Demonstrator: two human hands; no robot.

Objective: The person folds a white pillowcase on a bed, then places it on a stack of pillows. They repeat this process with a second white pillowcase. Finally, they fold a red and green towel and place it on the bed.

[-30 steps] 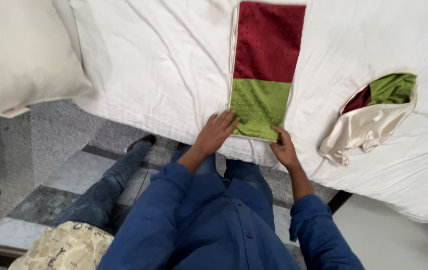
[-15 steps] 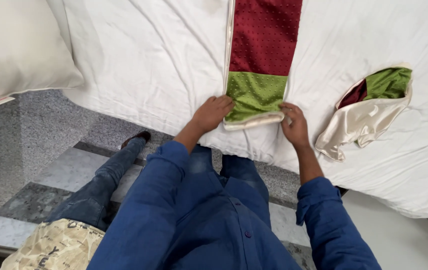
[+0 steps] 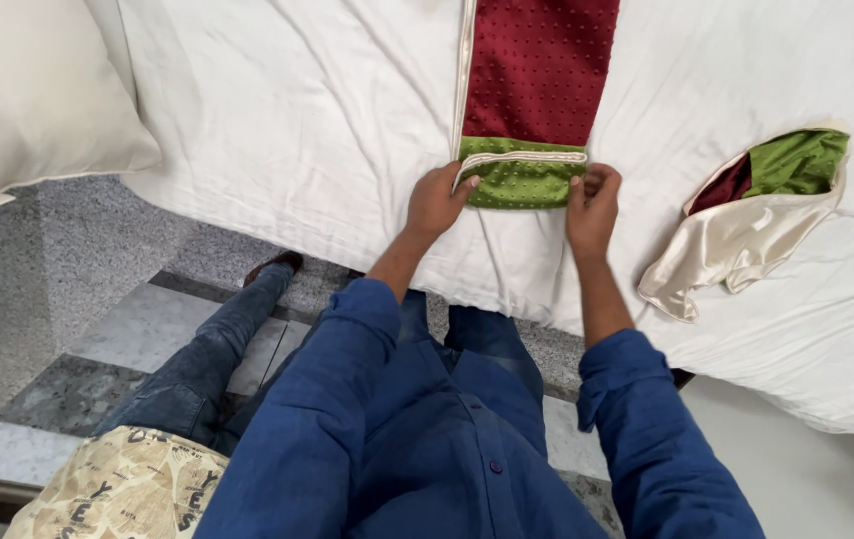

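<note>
A long cloth with a dark red dotted part (image 3: 539,70) and a green dotted end (image 3: 519,184) lies on the white bed sheet (image 3: 297,110). Its green end is folded up, with a cream edge showing along the fold. My left hand (image 3: 437,200) pinches the fold's left corner. My right hand (image 3: 593,205) grips the right corner. Both blue-sleeved arms reach over the bed's near edge.
A crumpled cream satin garment with green and red lining (image 3: 746,225) lies on the sheet to the right. A white pillow (image 3: 28,90) sits at the left. Below are a grey stone floor (image 3: 68,289), my jeans-clad leg with a dark shoe (image 3: 269,268), and a patterned bag (image 3: 118,494).
Both hands have lifted the green end off the bed edge and folded it up toward the red part. The view has shifted farther over the bed.
</note>
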